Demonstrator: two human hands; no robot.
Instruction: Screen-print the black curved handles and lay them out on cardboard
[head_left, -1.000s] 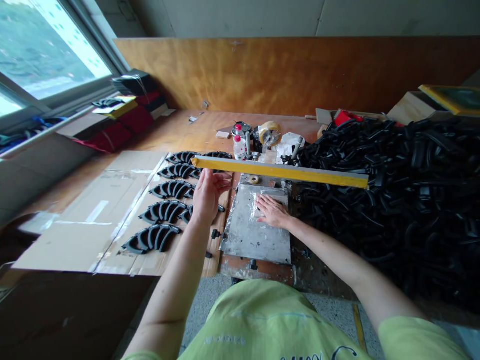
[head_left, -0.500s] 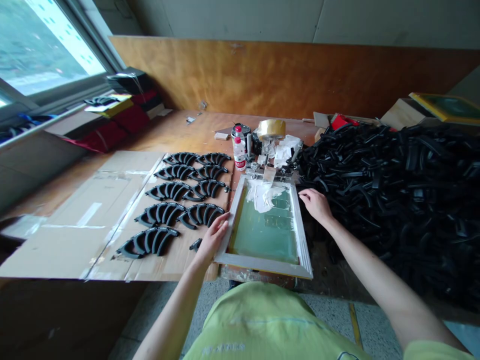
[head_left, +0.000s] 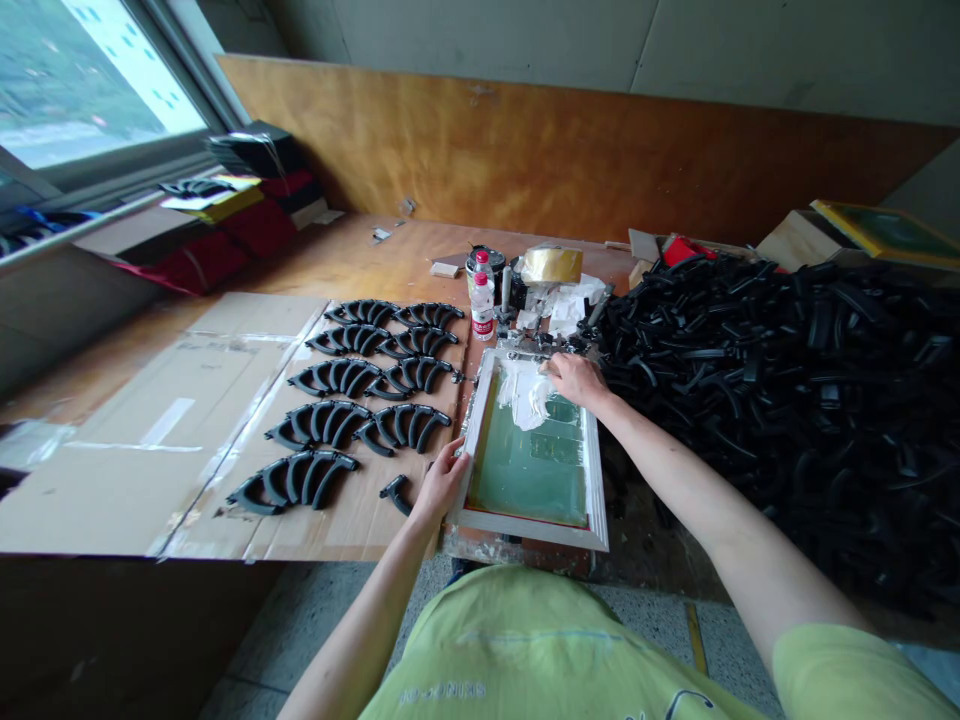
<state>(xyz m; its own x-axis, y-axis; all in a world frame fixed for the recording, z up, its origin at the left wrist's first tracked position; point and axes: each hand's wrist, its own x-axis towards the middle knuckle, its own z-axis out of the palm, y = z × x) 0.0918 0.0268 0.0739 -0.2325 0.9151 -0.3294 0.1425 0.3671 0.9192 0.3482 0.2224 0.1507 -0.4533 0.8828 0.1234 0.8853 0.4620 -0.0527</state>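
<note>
A framed screen (head_left: pixel 601 480) with green mesh lies in front of me, white paste (head_left: pixel 525 395) spread over its far part. My left hand (head_left: pixel 444 482) grips the left side of the frame. At the far end of the screen my right hand (head_left: pixel 577 380) is closed round a scraper (head_left: pixel 546 368), mostly hidden by the fingers, just above the paste. Curved black parts (head_left: pixel 330 378) lie in fanned rows on cardboard left of the screen, and a single black part (head_left: pixel 395 492) sits near my left hand.
A large heap of black parts (head_left: pixel 750 380) covers the right side. Behind the screen stand plastic bottles (head_left: pixel 482 310) and a roll of tape (head_left: pixel 553 265). Cardboard (head_left: pixel 165 430) spreads over the left of the table. Red and black stacks (head_left: pixel 255 220) are by the window.
My right hand has moved from the frame's right edge to its far end and closed on the scraper. The screen's near end has shifted slightly and sits lower.
</note>
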